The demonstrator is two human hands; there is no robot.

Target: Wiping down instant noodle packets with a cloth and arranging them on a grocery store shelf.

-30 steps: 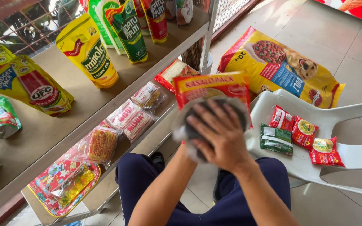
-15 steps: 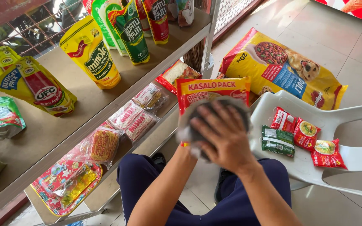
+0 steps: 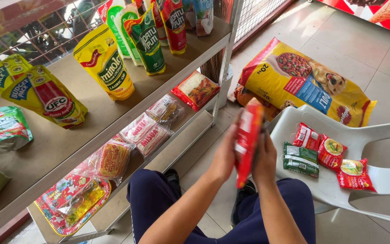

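A flat red and yellow food packet stands on edge between my two palms above my lap. My left hand presses its left face and my right hand presses its right face. To the right, a white plastic chair carries several small red and green sachets. To the left stands a two-tier shelf with packets on both levels.
Yellow, green and red pouches stand on the top shelf. Wrapped noodle packs lie on the lower shelf. A big yellow pet food sack rests on the tiled floor behind the chair. My knees in dark trousers fill the bottom.
The packet was lying flat with my right hand spread on top of a dark rounded thing; now it is turned upright on edge between both palms.
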